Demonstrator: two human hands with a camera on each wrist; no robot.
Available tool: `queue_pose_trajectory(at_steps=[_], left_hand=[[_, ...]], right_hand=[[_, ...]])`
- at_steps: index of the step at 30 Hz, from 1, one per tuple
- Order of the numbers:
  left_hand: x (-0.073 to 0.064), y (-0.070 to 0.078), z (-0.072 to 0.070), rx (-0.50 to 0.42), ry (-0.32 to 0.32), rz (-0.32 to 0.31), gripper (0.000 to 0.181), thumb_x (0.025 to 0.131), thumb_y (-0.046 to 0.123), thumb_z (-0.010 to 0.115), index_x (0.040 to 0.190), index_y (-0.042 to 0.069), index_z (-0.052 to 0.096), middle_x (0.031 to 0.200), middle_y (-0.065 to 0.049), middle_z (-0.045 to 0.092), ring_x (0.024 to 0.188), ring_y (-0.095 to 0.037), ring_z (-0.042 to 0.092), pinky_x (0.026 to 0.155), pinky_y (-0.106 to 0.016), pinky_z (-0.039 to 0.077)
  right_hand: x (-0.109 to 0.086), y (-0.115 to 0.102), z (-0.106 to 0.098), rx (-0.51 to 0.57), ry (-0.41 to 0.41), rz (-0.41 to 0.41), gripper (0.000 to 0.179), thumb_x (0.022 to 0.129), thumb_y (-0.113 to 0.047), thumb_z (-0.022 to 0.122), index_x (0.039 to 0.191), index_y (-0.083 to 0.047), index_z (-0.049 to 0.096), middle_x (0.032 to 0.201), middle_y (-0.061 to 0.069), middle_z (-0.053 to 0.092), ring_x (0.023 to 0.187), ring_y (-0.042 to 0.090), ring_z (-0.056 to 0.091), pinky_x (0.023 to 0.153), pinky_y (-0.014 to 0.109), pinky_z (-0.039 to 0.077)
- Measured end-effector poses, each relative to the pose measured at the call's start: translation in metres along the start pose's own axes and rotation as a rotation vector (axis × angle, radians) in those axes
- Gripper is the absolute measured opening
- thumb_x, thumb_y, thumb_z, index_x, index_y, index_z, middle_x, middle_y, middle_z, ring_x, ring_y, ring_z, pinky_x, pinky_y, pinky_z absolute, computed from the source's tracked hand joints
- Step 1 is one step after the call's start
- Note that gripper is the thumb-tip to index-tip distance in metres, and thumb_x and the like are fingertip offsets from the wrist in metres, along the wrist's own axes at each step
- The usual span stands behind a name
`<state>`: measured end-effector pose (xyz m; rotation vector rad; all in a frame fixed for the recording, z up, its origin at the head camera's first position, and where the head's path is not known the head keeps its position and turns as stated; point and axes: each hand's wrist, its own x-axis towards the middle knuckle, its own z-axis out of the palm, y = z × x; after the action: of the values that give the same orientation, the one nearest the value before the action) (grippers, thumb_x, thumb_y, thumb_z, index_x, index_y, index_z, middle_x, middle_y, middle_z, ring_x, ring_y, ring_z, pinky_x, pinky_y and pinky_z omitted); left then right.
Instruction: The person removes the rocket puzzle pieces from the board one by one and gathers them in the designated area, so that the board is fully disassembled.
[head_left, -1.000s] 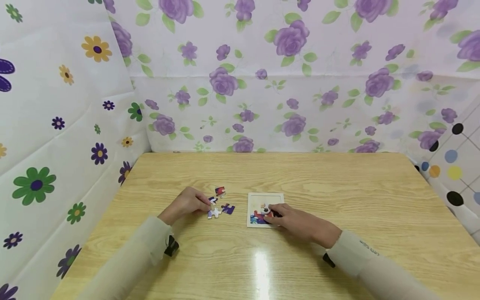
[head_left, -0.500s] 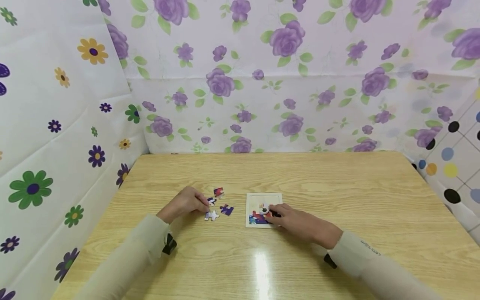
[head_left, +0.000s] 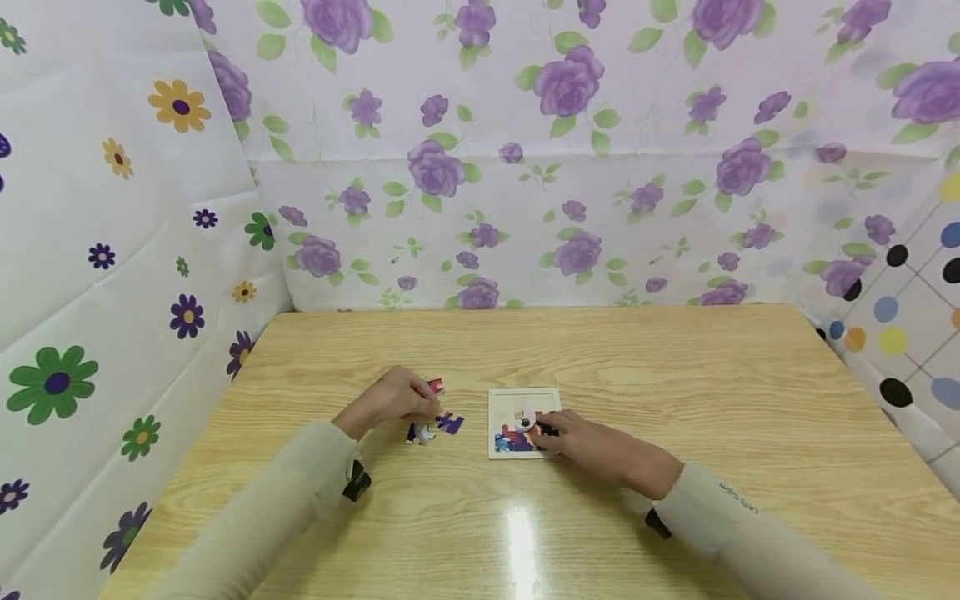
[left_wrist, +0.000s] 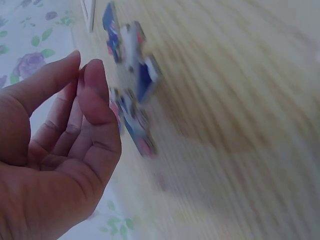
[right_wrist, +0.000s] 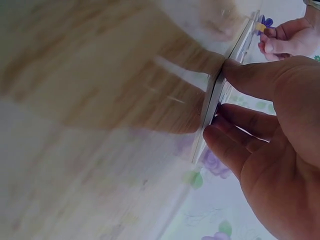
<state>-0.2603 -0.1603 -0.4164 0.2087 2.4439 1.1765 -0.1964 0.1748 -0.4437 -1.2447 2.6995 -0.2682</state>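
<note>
A square, white-framed jigsaw puzzle lies flat on the wooden table in the head view, with part of a colourful picture inside. My right hand rests its fingertips on the right part of it, hiding some of the picture; thumb and fingers stand apart in the right wrist view. Left of the frame, my left hand hovers above loose puzzle pieces. Its thumb and forefinger come close together in the left wrist view, with nothing visible between them. A purple piece, a red one and a white one show around it.
The pale wooden table extends on both sides and behind the hands. Floral cloth hangs along its back edge, with more patterned sheets at left and right. A bright reflection shows near the front.
My left hand has lifted slightly and moved right, over the loose pieces, covering part of them. My right hand stays on the puzzle. The head view has shifted slightly.
</note>
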Motion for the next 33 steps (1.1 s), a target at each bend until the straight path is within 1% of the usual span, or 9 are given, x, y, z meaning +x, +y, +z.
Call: queue_pose_trajectory(at_steps=[4, 7, 9, 12, 16, 18, 25, 30, 33], left_hand=[[0.005, 0.011, 0.006, -0.056, -0.048, 0.003, 0.015, 0.09, 0.007, 0.074, 0.102, -0.003, 0.074, 0.085, -0.01, 0.074, 0.063, -0.016, 0.058, 0.06, -0.032, 0.049], [0.009, 0.02, 0.012, -0.059, -0.07, 0.014, 0.021, 0.091, 0.008, 0.073, 0.108, -0.004, 0.071, 0.085, -0.012, 0.073, 0.063, -0.019, 0.056, 0.061, -0.035, 0.048], [0.012, 0.025, 0.016, -0.053, -0.08, 0.025, 0.022, 0.092, 0.008, 0.072, 0.11, -0.004, 0.071, 0.085, -0.012, 0.073, 0.067, -0.021, 0.06, 0.063, -0.036, 0.051], [0.017, 0.03, 0.023, -0.08, -0.097, 0.032, 0.022, 0.091, 0.007, 0.073, 0.11, -0.005, 0.071, 0.087, -0.013, 0.074, 0.074, -0.022, 0.067, 0.068, -0.037, 0.055], [0.021, 0.034, 0.033, -0.11, -0.113, 0.029, 0.021, 0.091, 0.006, 0.073, 0.108, -0.005, 0.071, 0.089, -0.012, 0.074, 0.073, -0.022, 0.066, 0.066, -0.036, 0.054], [0.022, 0.036, 0.037, -0.104, -0.114, 0.033, 0.021, 0.09, 0.006, 0.074, 0.108, -0.004, 0.072, 0.088, -0.011, 0.074, 0.072, -0.023, 0.065, 0.065, -0.036, 0.053], [0.025, 0.045, 0.048, -0.111, -0.12, 0.048, 0.022, 0.09, 0.007, 0.074, 0.109, -0.004, 0.072, 0.09, -0.008, 0.074, 0.085, -0.026, 0.071, 0.075, -0.039, 0.057], [0.03, 0.052, 0.058, -0.114, -0.133, 0.045, 0.022, 0.089, 0.008, 0.075, 0.109, -0.002, 0.074, 0.09, -0.006, 0.074, 0.082, -0.024, 0.07, 0.073, -0.037, 0.057], [0.034, 0.052, 0.062, -0.11, -0.141, 0.054, 0.021, 0.089, 0.008, 0.076, 0.108, -0.001, 0.075, 0.09, -0.005, 0.073, 0.079, -0.022, 0.067, 0.071, -0.036, 0.056]], right_hand=[[0.0, 0.002, 0.002, -0.009, 0.009, -0.011, 0.043, 0.101, 0.001, 0.053, 0.142, -0.01, 0.056, 0.152, 0.022, 0.04, 0.137, 0.039, 0.04, 0.101, 0.048, 0.046], [-0.001, 0.001, 0.002, -0.014, 0.009, -0.006, 0.043, 0.101, 0.0, 0.054, 0.142, -0.011, 0.057, 0.152, 0.021, 0.04, 0.137, 0.038, 0.04, 0.099, 0.047, 0.047], [-0.002, 0.001, 0.002, -0.012, 0.005, 0.004, 0.043, 0.102, 0.0, 0.053, 0.143, -0.011, 0.056, 0.153, 0.021, 0.039, 0.137, 0.038, 0.039, 0.099, 0.047, 0.047], [-0.003, 0.0, 0.002, 0.002, -0.007, 0.019, 0.043, 0.103, 0.0, 0.051, 0.145, -0.011, 0.054, 0.154, 0.019, 0.038, 0.139, 0.037, 0.038, 0.101, 0.047, 0.046], [-0.002, -0.001, 0.001, 0.006, -0.015, 0.019, 0.044, 0.104, -0.001, 0.048, 0.146, -0.012, 0.052, 0.156, 0.018, 0.036, 0.141, 0.037, 0.036, 0.104, 0.048, 0.043], [-0.002, -0.002, 0.0, 0.007, -0.01, 0.015, 0.043, 0.104, -0.001, 0.048, 0.146, -0.012, 0.052, 0.155, 0.018, 0.037, 0.14, 0.037, 0.036, 0.105, 0.049, 0.042], [-0.001, -0.003, 0.0, -0.009, -0.015, 0.023, 0.043, 0.103, -0.001, 0.05, 0.144, -0.012, 0.055, 0.155, 0.019, 0.038, 0.14, 0.037, 0.037, 0.102, 0.048, 0.045], [-0.001, -0.003, -0.001, -0.019, -0.007, 0.008, 0.042, 0.102, 0.0, 0.052, 0.143, -0.01, 0.057, 0.153, 0.022, 0.039, 0.138, 0.039, 0.039, 0.1, 0.049, 0.047], [-0.001, -0.003, -0.001, -0.025, 0.005, -0.004, 0.041, 0.101, 0.0, 0.054, 0.142, -0.009, 0.057, 0.152, 0.023, 0.04, 0.137, 0.04, 0.04, 0.1, 0.048, 0.047]])
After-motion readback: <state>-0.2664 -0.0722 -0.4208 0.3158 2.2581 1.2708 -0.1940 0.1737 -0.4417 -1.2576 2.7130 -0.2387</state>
